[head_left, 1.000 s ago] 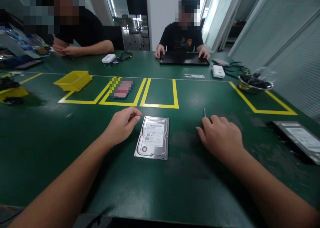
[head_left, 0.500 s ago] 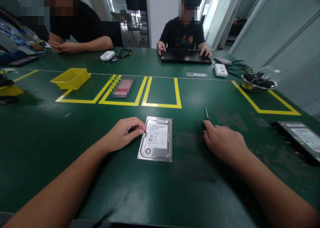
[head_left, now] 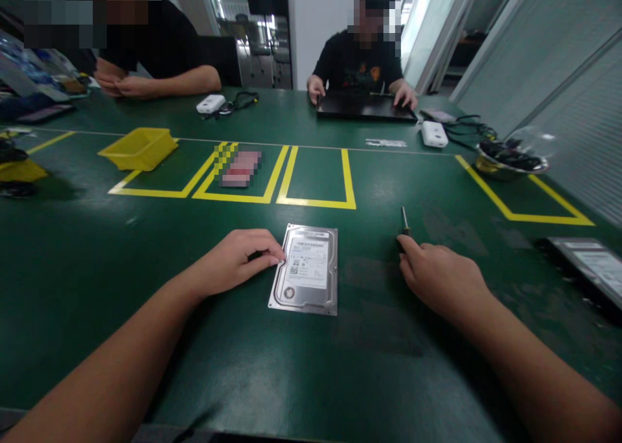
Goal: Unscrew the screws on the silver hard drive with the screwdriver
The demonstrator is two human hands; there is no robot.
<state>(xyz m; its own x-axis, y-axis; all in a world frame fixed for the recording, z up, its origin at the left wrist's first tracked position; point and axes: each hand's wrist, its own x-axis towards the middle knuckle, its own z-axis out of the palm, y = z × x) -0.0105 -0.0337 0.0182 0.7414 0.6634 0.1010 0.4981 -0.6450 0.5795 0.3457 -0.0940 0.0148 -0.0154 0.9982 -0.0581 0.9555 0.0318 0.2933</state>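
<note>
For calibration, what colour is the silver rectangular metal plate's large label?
White; the large label shows best in the head view.

Bare forearms (head_left: 140, 336), slim wrists (head_left: 198, 281), bare left grip (head_left: 232, 258), bare right grip (head_left: 441, 278)

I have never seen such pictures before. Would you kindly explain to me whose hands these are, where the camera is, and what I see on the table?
There is no machine here: these are a person's own bare hands. The camera is worn on that person's head and looks forward and down.

The left hand has its fingertips at the left edge of a flat silver metal hard drive with a white label. The right hand holds a thin metal-shafted screwdriver; the fingers mostly hide its handle.

The dark green table also carries yellow tape outlines, a yellow open bin, a shiny round bowl of dark items and, at far right, another labelled hard drive.
</note>
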